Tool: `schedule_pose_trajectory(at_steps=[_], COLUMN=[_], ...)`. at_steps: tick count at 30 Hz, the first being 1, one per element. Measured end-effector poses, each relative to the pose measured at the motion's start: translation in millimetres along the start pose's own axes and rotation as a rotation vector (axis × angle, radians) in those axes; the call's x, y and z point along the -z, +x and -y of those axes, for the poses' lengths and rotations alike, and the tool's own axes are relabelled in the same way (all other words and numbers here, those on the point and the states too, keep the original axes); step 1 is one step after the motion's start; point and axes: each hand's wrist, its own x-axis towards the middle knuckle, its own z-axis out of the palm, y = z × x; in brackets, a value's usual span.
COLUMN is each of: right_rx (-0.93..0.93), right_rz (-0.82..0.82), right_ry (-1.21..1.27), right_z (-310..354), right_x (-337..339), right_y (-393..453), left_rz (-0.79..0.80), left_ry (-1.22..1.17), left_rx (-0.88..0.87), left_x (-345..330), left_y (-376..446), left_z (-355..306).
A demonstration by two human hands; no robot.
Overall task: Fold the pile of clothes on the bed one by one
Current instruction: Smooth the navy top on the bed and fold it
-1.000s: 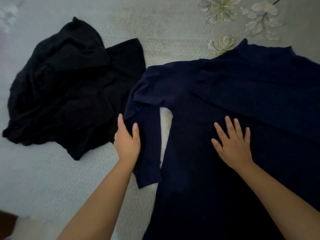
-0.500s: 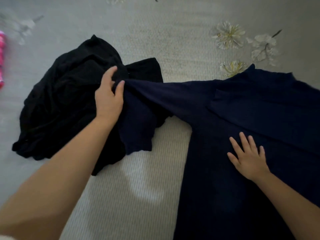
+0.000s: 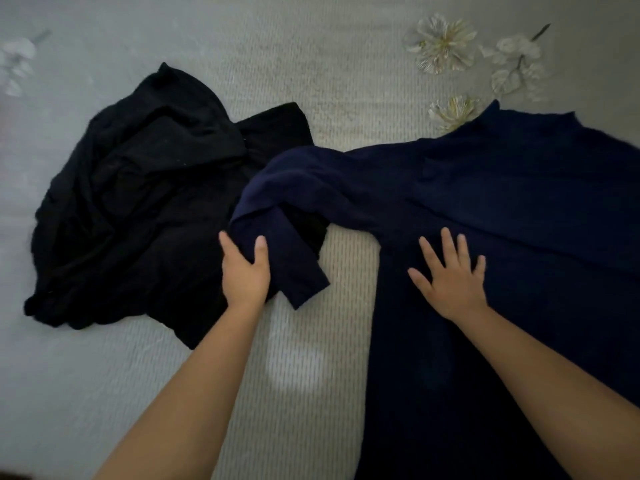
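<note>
Navy top (image 3: 502, 209) spread across right half of frame, on the bed (image 3: 311, 393); left hand (image 3: 245, 271) grasping its sleeve (image 3: 287, 258), cuff edge overlapping black pile (image 3: 138, 209) at centre-left; right hand (image 3: 450, 278) flat, fingers splayed on the torso; bare bed strip between arms.

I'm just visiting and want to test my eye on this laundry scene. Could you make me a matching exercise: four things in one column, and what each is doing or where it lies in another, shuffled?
Column one:
1. left hand
2. right hand
3. black clothes
4. navy top

Column two:
A. crumpled in a heap on the bed
B. pressing flat, fingers spread
C. spread out, one sleeve bent
D. gripping a sleeve

Pairs: 1-D, 2-B, 3-A, 4-C
</note>
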Motion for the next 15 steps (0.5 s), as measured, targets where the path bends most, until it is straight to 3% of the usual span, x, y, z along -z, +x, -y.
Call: schedule_pose_trajectory(at_steps=[2,5,15], right_rx=[0.002,-0.004,0.062], right_rz=[0.009,0.026,0.067], right_ry=[-0.017,-0.037,-0.027], right_z=[5.4,7.4,-5.0], right_x=[-5.4,-11.5,-5.1], right_y=[1.5,2.3,1.7], left_rz=[0.058,0.112,-0.123], left_ry=[-0.092,-0.436,-0.452], left_rx=[0.03,0.139,-0.06], left_x=[-3.2,-3.9,30.3], left_y=[11.5,24.3,31.3], left_z=[-3.6,-9.5,-43.2])
